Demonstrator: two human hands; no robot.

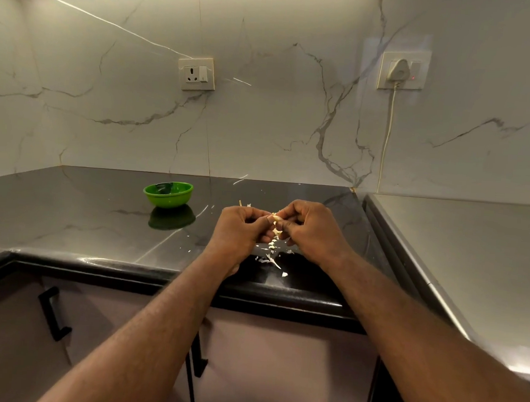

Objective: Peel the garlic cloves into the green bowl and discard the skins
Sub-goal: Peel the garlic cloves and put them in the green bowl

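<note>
My left hand (239,230) and my right hand (307,228) meet above the black counter (97,219), fingers curled. Between their fingertips they pinch a small pale garlic clove (275,218), mostly hidden by the fingers. A strip of skin (276,232) hangs down from it. White garlic skins (272,258) lie scattered on the counter below the hands, near the front edge. The green bowl (168,194) stands to the left of and behind my hands, well apart from them; something pale shows inside it.
A marble wall rises behind the counter, with a socket (196,74) and a plugged-in white cable (387,137). A grey steel surface (474,258) adjoins the counter on the right. Cabinet doors with black handles (53,314) sit below the counter edge.
</note>
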